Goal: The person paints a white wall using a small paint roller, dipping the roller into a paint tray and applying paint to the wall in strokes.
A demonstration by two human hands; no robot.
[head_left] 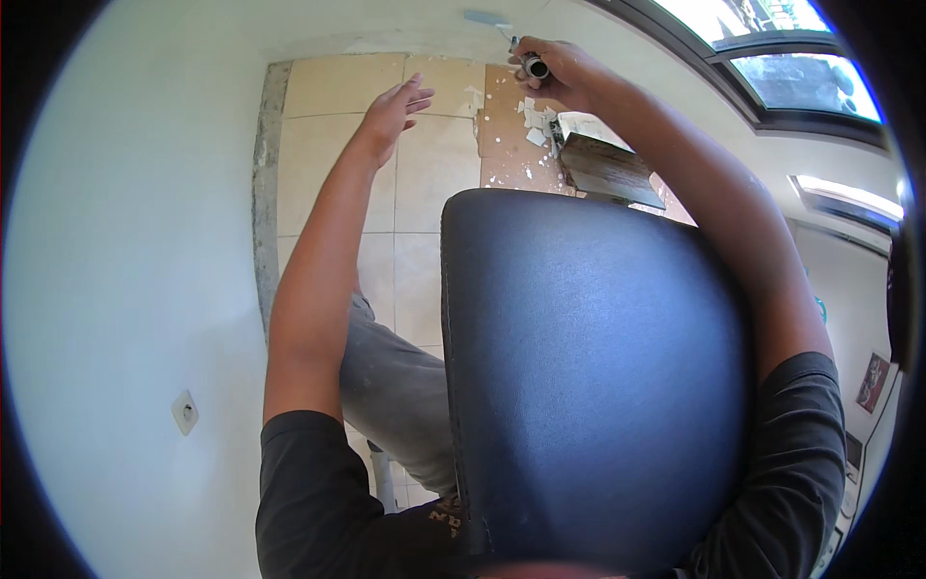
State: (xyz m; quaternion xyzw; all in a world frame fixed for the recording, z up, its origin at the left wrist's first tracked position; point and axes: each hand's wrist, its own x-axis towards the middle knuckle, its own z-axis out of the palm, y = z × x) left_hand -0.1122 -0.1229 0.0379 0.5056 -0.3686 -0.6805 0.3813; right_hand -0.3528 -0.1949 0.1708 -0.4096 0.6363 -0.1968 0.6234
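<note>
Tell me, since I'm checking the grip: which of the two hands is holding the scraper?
The right hand, fist closed round the scraper handle up at the wall; the left hand is open, fingers spread, holding nothing.

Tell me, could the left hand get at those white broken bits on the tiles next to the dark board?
Probably yes. The left hand hangs open above the tiled floor, and only bare tile lies between it and the white fragments. The right hand, gripping a scraper, works just above them and might crowd it.

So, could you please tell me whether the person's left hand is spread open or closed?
Open: the left hand reaches toward the tiled floor with fingers spread, holding nothing.
</note>
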